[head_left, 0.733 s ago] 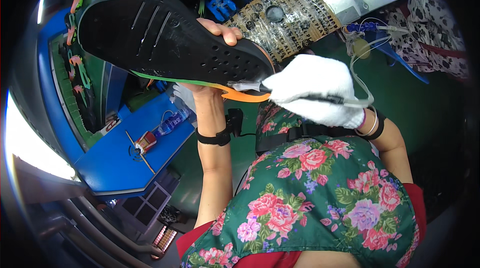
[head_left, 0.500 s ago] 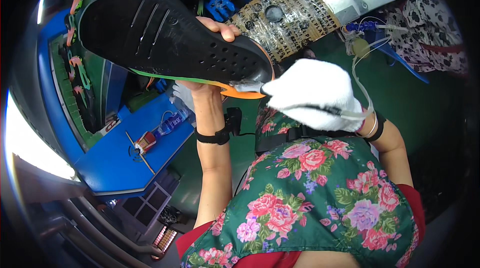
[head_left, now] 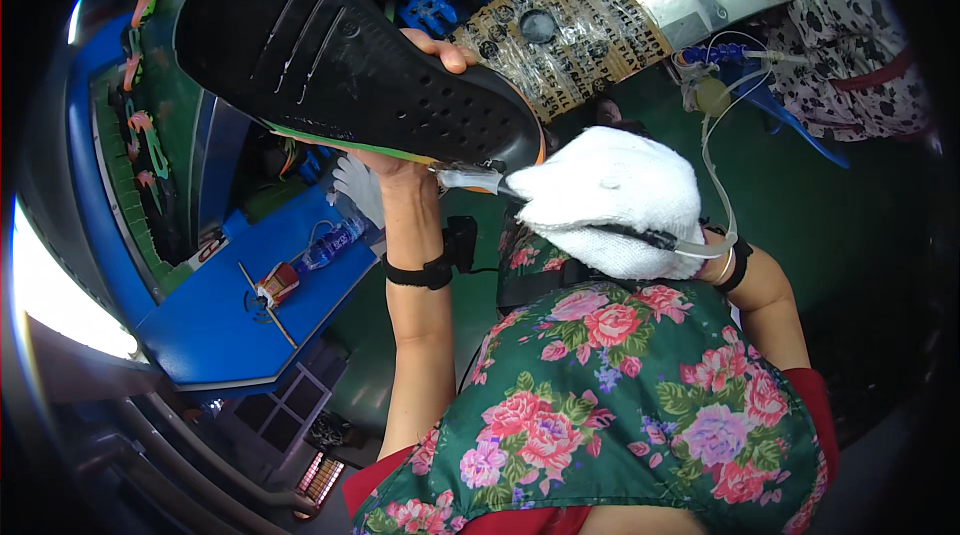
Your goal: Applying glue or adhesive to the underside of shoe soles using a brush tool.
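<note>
Your left hand (head_left: 415,160) grips the black shoe sole (head_left: 350,65) from beneath, fingers closed around it. Your white-gloved right hand (head_left: 610,200) is closed on a thin brush (head_left: 470,178), its tip touching the sole's edge.

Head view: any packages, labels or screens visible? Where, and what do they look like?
Small carton: on the blue table, boxy, red and white.
Plastic bottle: lying beside the carton, clear with a blue label.
Patterned sheet: top centre, tan with dark print, under clear film.
No screens.

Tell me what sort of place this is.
Probably a shoe factory workstation. The left hand holds up a black shoe sole, the white-gloved right hand works its edge with a tube-fed brush, and a blue workbench stands alongside.
</note>
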{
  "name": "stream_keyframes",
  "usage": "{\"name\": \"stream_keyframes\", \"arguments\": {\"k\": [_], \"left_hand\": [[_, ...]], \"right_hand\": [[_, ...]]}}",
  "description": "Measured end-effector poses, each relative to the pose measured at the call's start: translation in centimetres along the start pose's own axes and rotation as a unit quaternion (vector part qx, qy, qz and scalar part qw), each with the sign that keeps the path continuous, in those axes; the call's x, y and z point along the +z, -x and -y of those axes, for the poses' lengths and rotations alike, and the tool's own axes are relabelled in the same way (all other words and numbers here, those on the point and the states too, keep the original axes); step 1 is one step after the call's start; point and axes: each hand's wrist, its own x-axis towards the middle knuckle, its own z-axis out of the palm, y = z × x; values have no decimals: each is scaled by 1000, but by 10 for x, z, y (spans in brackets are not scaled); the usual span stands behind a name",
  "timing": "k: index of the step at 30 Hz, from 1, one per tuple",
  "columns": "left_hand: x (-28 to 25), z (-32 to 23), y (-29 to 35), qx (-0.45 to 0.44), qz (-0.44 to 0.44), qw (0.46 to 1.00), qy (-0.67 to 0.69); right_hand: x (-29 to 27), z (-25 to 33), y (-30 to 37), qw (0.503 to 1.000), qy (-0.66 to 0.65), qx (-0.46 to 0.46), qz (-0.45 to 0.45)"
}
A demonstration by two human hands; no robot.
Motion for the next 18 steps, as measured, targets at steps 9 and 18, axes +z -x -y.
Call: {"name": "stream_keyframes", "arguments": {"k": [9, 18], "left_hand": [[-6, -1, 0, 21, -16, 999, -46], [-1, -8, -7, 14, 21, 997, -71]], "right_hand": [[-11, -9, 6, 997, -17, 55, -53], [-6, -2, 11, 998, 53, 12, -20]]}}
